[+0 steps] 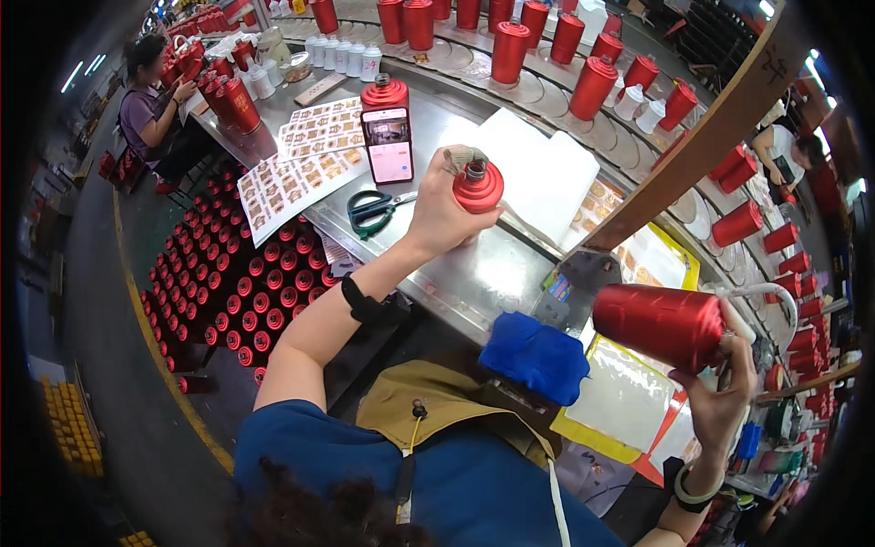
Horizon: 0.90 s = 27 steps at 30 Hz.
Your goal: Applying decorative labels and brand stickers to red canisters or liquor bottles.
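My left hand (445, 208) is wrapped round a red bottle (481, 190) with a stepped shoulder and a dark narrow neck, over the metal table. Something grey-green covers one of its fingertips. Off to the right, my right hand (720, 387) grips one end of another shiny red bottle (652, 321), which lies sideways in the air. Beside my left forearm are dark-handled scissors (372, 211) and an upright phone (388, 146) leaning on a red bottle (385, 94). White paper sheets (533, 164) lie just beyond my left hand.
Sticker sheets (296, 182) overhang the table's left edge. A blue cloth (535, 357) sits at the near edge, by a wooden post (697, 137). Red bottles ride the curved conveyor (538, 96); several more stand low at left (260, 301). Co-workers (150, 114) are at left and far right.
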Motion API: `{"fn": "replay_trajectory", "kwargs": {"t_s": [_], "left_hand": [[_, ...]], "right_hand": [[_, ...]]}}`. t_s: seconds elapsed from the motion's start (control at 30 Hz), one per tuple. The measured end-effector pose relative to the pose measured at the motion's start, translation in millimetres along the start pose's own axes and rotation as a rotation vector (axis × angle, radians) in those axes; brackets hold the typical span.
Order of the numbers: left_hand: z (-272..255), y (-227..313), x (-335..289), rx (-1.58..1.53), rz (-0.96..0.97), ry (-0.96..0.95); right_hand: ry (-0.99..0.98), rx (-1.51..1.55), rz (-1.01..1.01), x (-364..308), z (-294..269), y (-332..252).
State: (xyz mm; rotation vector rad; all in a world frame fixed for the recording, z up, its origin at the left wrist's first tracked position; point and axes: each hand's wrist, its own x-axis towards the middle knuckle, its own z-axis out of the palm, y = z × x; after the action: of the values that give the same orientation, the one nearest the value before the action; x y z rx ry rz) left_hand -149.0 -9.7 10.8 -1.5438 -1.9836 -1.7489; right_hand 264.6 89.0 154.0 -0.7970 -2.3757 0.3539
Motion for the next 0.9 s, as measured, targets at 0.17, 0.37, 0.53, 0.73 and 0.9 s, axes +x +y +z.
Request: {"fn": "replay_trajectory", "kwargs": {"t_s": [0.17,0.37,0.53,0.73,0.9], "left_hand": [[-3.4,-13.7,3.4,0.093,0.033,0.118],[-6.9,-4.1,-12.5,0.506,0.079,0.214],[-13.6,97.0,-42.7,-0.253,0.165,-0.279],[4.8,121.2,-48.6,-0.678,-0.16,-1.002],[44.6,103.9,-80.3,-0.822,-0.609,-0.81]], "right_hand": [[-0.029,0.044,-0.077,0.2,25.3,-33.1],[-0.085,0.146,-0.107,10.6,50.3,-60.2],[-0.163,0.236,-0.154,16.7,62.1,-69.0],[-0.319,0.425,0.024,15.3,67.6,-58.6],[-0.022,0.713,0.492,-21.8,99.8,-28.2]]}}
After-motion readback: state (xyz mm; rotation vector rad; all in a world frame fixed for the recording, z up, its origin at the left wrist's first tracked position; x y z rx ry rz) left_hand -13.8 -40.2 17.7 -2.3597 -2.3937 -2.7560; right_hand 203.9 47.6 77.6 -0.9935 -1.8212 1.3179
